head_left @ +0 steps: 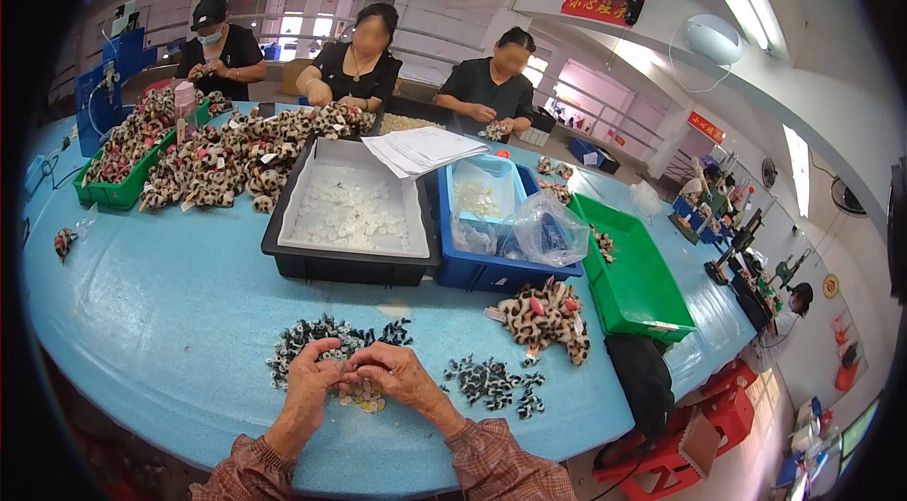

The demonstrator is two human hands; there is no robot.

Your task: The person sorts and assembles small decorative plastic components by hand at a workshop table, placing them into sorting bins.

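Hands meet at the near edge of the blue worktop (189, 312) in the head view, the only view here. The left hand (310, 378) and the right hand (397, 371) are curled together, fingertips touching over one small piece pinched between them; the piece itself is too small to make out. Just under them lies a little heap of pale round buttons (364, 397), and behind the left hand a wide pile of black-and-white fabric bits (321, 336). A smaller pile of the same bits (491, 380) lies to the right, apart from the hands.

Further right sits a cluster of leopard-print plush pieces (546, 314), beside a green tray (642, 279). Beyond are a black tray of whitish discs (350, 213) and a blue crate (496, 246) holding a clear bag.

Judging by the piles, much is left: the large heap by the left hand looks barely reduced. Whether the smaller pile is finished pieces cannot be told.

Three other people work at the far side, with their own heaps of plush.
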